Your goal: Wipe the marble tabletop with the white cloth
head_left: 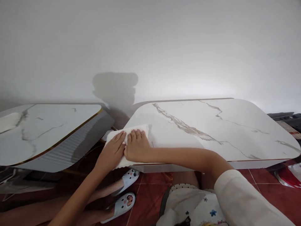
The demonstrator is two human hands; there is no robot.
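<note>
Laid flat rather than clenched, the left hand [113, 151] and right hand [137, 147] rest side by side on a white, fluffy-looking cloth [124, 162], covering the near-left corner of the marbled table [235, 128].

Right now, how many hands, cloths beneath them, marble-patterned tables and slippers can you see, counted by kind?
Hands, left hand and right hand: 2
White cloth beneath them: 1
Marble-patterned tables: 2
Pale slippers: 2
Total: 7
</note>
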